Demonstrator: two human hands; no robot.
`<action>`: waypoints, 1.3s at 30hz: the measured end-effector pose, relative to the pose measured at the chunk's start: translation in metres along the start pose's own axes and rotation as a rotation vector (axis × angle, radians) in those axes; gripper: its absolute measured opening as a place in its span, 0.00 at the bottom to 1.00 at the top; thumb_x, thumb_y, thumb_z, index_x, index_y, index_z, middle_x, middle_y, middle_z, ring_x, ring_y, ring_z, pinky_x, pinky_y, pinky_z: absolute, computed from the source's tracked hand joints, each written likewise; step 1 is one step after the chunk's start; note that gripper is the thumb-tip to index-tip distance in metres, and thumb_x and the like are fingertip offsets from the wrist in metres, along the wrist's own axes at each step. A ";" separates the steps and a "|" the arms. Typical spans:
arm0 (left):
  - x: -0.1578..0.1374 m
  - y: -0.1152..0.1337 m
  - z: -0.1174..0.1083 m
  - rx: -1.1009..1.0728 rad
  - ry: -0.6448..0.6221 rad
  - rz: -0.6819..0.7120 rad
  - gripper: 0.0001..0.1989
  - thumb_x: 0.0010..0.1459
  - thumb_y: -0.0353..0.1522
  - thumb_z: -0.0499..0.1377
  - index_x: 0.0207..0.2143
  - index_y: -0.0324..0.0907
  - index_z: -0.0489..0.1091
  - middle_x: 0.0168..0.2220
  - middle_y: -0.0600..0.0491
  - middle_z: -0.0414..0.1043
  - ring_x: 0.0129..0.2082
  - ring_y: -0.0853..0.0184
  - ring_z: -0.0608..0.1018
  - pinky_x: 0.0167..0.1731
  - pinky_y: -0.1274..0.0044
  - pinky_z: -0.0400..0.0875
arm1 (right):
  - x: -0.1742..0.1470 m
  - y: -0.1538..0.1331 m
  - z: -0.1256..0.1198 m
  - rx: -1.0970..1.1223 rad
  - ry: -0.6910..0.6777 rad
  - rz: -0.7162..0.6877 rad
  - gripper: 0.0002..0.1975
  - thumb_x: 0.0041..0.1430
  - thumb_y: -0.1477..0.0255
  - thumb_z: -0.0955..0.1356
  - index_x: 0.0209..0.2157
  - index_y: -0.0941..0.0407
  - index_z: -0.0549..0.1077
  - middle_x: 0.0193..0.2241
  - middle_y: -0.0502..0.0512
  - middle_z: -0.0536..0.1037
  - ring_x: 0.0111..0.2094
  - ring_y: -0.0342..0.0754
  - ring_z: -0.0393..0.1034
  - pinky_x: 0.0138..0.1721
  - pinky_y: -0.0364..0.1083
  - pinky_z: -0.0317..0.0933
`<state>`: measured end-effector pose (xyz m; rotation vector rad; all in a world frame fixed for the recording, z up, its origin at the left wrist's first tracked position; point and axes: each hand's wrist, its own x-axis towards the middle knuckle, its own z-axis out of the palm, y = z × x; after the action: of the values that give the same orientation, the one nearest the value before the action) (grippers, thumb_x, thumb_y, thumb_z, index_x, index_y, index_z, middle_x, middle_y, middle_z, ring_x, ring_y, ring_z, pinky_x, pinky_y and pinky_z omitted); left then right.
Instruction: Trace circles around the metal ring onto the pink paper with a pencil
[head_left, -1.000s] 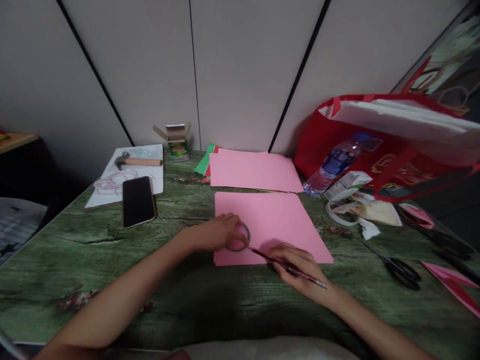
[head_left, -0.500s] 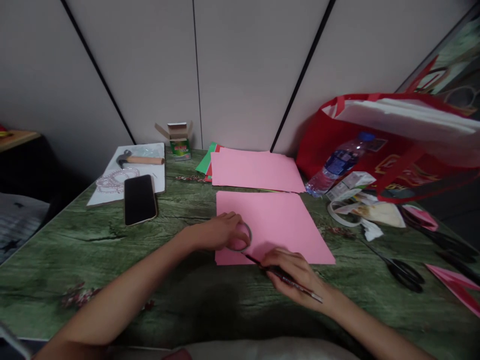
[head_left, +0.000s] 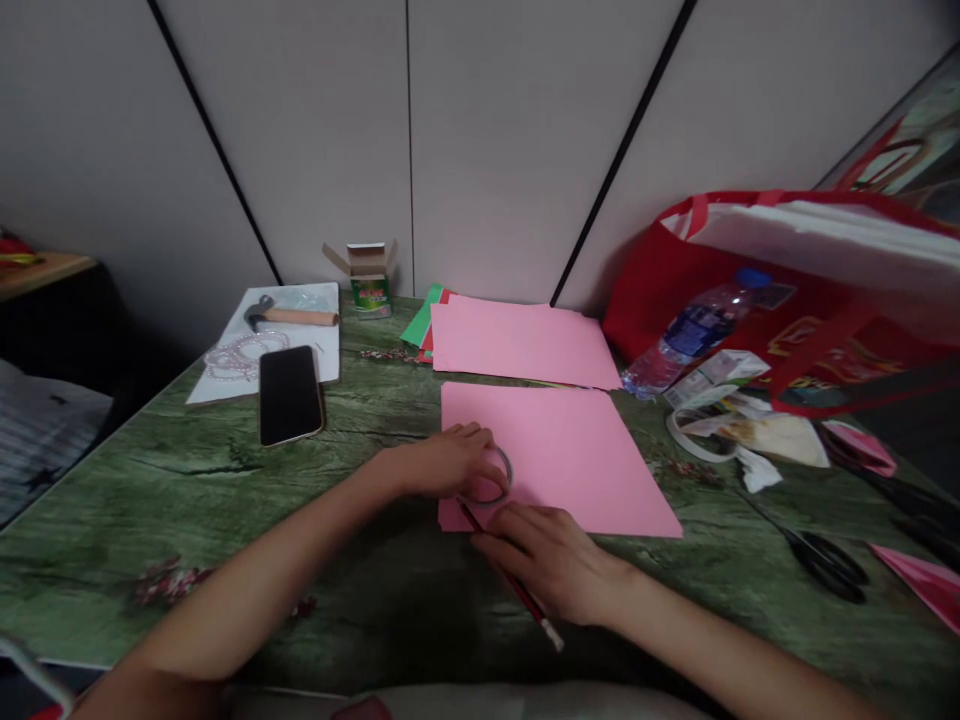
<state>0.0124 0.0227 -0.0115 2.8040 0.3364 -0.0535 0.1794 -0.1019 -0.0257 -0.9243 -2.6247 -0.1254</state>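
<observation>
A sheet of pink paper (head_left: 570,450), seemingly the top of a small stack, lies on the green wood-patterned table. My left hand (head_left: 454,462) is closed on a thin grey ring (head_left: 510,470), holding it flat against the paper's left part. In my right hand (head_left: 559,560) is a dark red pencil (head_left: 529,600), gripped near its point. The pencil tip meets the paper at the ring's lower left edge, close below my left fingers. Part of the ring is hidden behind those fingers.
More pink sheets (head_left: 525,340) lie behind. To the left are a phone (head_left: 290,395), a hammer (head_left: 300,316) and a small green box (head_left: 371,295). On the right stand a water bottle (head_left: 694,330) and a red bag (head_left: 675,260), with black-handled scissors (head_left: 825,565) nearer.
My right hand has moved left, carrying the pencil tip along the ring's lower edge to its left side. The pencil now slants more steeply. My left hand keeps its hold on the ring.
</observation>
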 end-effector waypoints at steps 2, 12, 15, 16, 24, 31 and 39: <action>0.000 0.000 0.000 -0.005 -0.008 -0.002 0.15 0.59 0.26 0.54 0.44 0.52 0.72 0.40 0.51 0.63 0.41 0.64 0.65 0.45 0.73 0.59 | 0.002 0.000 0.005 -0.050 -0.025 -0.029 0.09 0.63 0.77 0.59 0.41 0.58 0.69 0.29 0.52 0.72 0.30 0.46 0.65 0.25 0.44 0.52; 0.001 0.001 -0.003 0.008 -0.042 -0.020 0.13 0.61 0.29 0.54 0.44 0.52 0.72 0.42 0.51 0.63 0.44 0.63 0.65 0.47 0.72 0.59 | -0.003 -0.009 0.001 -0.046 -0.105 -0.005 0.08 0.62 0.78 0.60 0.39 0.59 0.69 0.28 0.54 0.72 0.29 0.47 0.65 0.26 0.44 0.55; 0.001 0.000 -0.001 -0.005 -0.013 0.005 0.11 0.61 0.31 0.54 0.43 0.51 0.72 0.42 0.51 0.63 0.44 0.63 0.65 0.47 0.72 0.58 | -0.012 -0.009 -0.010 -0.013 -0.078 -0.010 0.10 0.62 0.79 0.59 0.38 0.59 0.70 0.27 0.54 0.71 0.27 0.46 0.65 0.25 0.44 0.56; 0.001 0.000 0.000 -0.010 -0.008 0.009 0.11 0.61 0.31 0.54 0.43 0.51 0.72 0.42 0.51 0.63 0.43 0.63 0.65 0.47 0.73 0.58 | -0.015 -0.007 -0.014 0.009 -0.056 -0.013 0.10 0.61 0.79 0.58 0.37 0.59 0.70 0.26 0.54 0.71 0.27 0.46 0.65 0.25 0.44 0.57; 0.000 0.011 -0.002 0.031 -0.012 0.017 0.10 0.60 0.25 0.52 0.37 0.45 0.71 0.42 0.51 0.65 0.42 0.63 0.66 0.47 0.73 0.59 | 0.003 0.063 -0.043 0.611 0.590 0.649 0.08 0.65 0.66 0.58 0.36 0.55 0.65 0.36 0.57 0.74 0.31 0.46 0.73 0.33 0.48 0.70; 0.001 0.032 0.002 0.262 -0.009 -0.050 0.10 0.59 0.22 0.50 0.39 0.41 0.66 0.41 0.47 0.66 0.43 0.61 0.67 0.45 0.71 0.62 | 0.065 0.109 0.001 1.273 0.347 0.678 0.17 0.52 0.64 0.69 0.36 0.53 0.57 0.33 0.52 0.77 0.30 0.46 0.74 0.35 0.51 0.70; 0.000 0.037 0.007 0.347 -0.016 -0.092 0.13 0.55 0.21 0.51 0.42 0.39 0.65 0.41 0.42 0.67 0.43 0.56 0.70 0.39 0.67 0.67 | 0.114 0.088 0.027 1.234 -0.253 0.420 0.09 0.56 0.81 0.63 0.39 0.57 0.61 0.30 0.50 0.76 0.34 0.43 0.72 0.38 0.46 0.66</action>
<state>0.0213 -0.0135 -0.0068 3.1258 0.4950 -0.1704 0.1438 0.0393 -0.0132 -0.9415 -1.9655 1.5689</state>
